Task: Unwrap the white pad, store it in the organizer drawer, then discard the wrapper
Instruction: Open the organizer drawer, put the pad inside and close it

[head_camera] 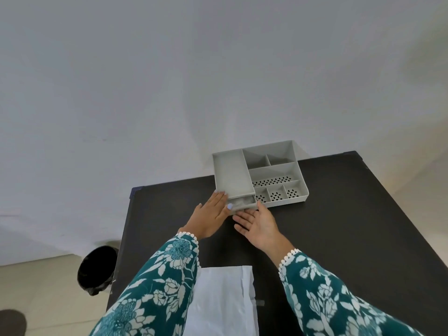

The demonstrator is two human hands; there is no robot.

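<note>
A grey organizer with several compartments stands at the far edge of the dark table. Its drawer at the near left corner is out a little, with something white showing inside. My left hand lies flat against the drawer's left front, fingers together. My right hand is open, palm up, its fingertips at the drawer front. The white wrapper lies flat on the table close to me, between my sleeves.
A black waste bin with a dark liner stands on the floor left of the table. The wall rises right behind the organizer. The table's left edge runs close beside my left arm.
</note>
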